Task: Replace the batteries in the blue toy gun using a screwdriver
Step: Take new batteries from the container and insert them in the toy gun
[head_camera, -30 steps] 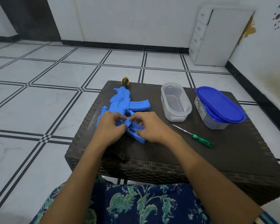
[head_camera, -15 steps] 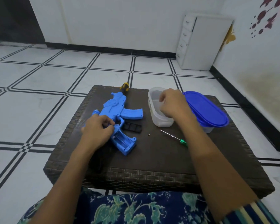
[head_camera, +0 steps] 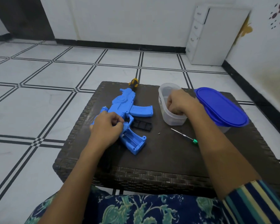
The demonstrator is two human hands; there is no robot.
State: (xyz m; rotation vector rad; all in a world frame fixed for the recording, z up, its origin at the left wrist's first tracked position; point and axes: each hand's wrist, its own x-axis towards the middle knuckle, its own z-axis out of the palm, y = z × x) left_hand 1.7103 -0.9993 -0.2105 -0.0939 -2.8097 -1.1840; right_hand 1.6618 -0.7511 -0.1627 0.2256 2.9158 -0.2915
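The blue toy gun (head_camera: 128,109) lies on the dark wicker table (head_camera: 152,175), its grip pointing toward me. Its battery compartment (head_camera: 132,139) is open and looks empty. My left hand (head_camera: 106,128) grips the gun body just above the grip. The black battery cover (head_camera: 142,125) and a tiny screw (head_camera: 158,133) lie to the right of the gun. A thin screwdriver with a green handle (head_camera: 184,136) rests further right. My right hand (head_camera: 179,105) reaches down into the clear open tub (head_camera: 164,91); its fingertips are hidden inside.
A tub with a blue lid (head_camera: 221,109) stands at the table's right side, touching the clear tub. A yellow and black tool handle (head_camera: 133,83) pokes out behind the gun's muzzle. A white drawer cabinet (head_camera: 217,36) stands against the far wall.
My right hand left the gun's grip and moved right into the clear tub, dipping deeper. The black cover now lies beside the gun. My left hand stays on the gun.
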